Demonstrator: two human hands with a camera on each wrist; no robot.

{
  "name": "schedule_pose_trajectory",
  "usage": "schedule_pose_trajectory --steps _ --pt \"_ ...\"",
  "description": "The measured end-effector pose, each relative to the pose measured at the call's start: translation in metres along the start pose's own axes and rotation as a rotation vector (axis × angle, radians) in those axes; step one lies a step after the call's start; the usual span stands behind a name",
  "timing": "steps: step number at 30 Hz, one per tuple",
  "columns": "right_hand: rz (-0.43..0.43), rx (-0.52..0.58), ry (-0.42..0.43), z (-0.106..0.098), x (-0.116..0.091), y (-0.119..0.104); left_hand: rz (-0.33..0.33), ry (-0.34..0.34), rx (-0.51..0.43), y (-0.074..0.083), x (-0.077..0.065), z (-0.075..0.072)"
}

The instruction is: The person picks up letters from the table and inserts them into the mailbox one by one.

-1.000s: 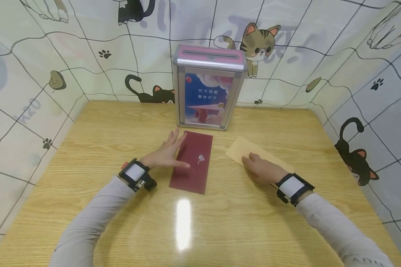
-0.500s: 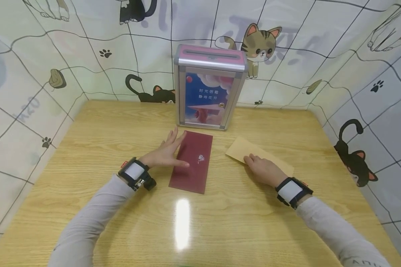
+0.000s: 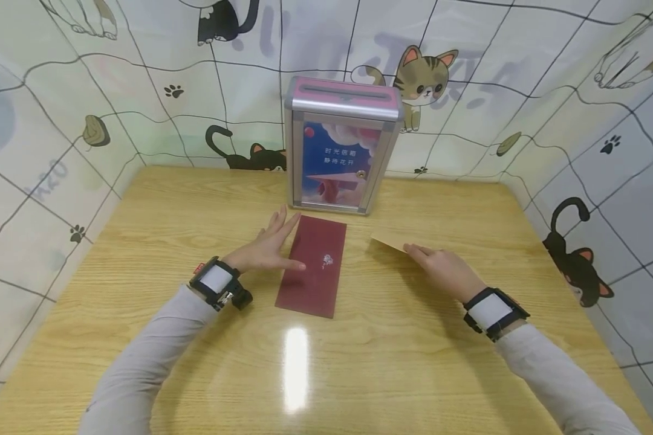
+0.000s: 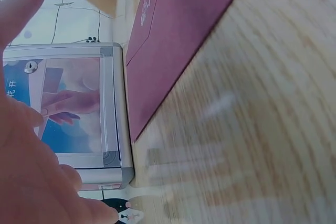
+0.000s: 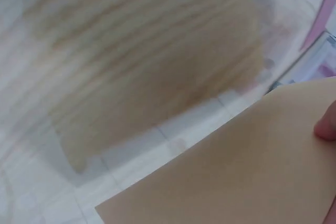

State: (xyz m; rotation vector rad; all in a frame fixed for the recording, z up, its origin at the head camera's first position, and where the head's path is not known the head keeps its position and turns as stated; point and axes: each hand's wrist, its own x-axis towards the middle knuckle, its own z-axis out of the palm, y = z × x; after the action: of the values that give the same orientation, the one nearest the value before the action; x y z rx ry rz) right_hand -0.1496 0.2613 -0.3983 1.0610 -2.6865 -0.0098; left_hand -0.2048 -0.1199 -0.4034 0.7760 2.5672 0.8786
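My right hand (image 3: 445,272) pinches a tan paper envelope (image 3: 390,243) at its near long edge. Tilted up from the table, it shows only a thin strip in the head view, the rest hidden behind the hand. The right wrist view shows its broad plain face (image 5: 236,166) with a fingertip pressed on it. My left hand (image 3: 265,251) has its fingers spread at the left side of a dark red envelope (image 3: 317,287). The thumb overlaps that envelope, which lies flat with a small white flower print.
A silver-framed mailbox (image 3: 334,163) with a pink slotted top stands behind the red envelope. The wooden table (image 3: 223,362) backs onto a wall (image 3: 168,136) with cat drawings and grid lines. Each wrist wears a black strap.
The tan envelope lay flat on the table under the right hand; now its far side is raised and it tilts steeply. The left hand and red envelope have barely moved.
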Motion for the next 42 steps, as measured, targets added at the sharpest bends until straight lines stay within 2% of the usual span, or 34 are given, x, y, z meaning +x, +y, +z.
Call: schedule_pose_trajectory --steps 9,17,24,29,35,39,42 --pt "-0.118 0.053 0.133 -0.023 0.017 -0.009 0.013 0.026 0.011 0.0 0.001 -0.001" --pt "-0.203 0.047 0.236 -0.038 0.032 -0.022 0.042 0.025 0.001 0.004 0.005 0.0" --pt "-0.261 0.052 0.315 -0.05 0.044 -0.031 0.077 0.037 -0.055 0.008 0.011 0.003" --pt "-0.293 0.061 0.335 -0.057 0.049 -0.037 0.116 0.06 -0.104 0.012 0.018 0.007" --pt "-0.331 0.067 0.354 -0.062 0.054 -0.046 0.149 0.13 -0.154 0.016 0.023 0.004" --pt "-0.359 0.069 0.378 -0.062 0.057 -0.052 0.202 0.204 -0.18 0.015 0.028 0.003" --pt "-0.379 0.077 0.394 -0.061 0.06 -0.055 0.242 0.229 -0.229 0.014 0.03 0.004"
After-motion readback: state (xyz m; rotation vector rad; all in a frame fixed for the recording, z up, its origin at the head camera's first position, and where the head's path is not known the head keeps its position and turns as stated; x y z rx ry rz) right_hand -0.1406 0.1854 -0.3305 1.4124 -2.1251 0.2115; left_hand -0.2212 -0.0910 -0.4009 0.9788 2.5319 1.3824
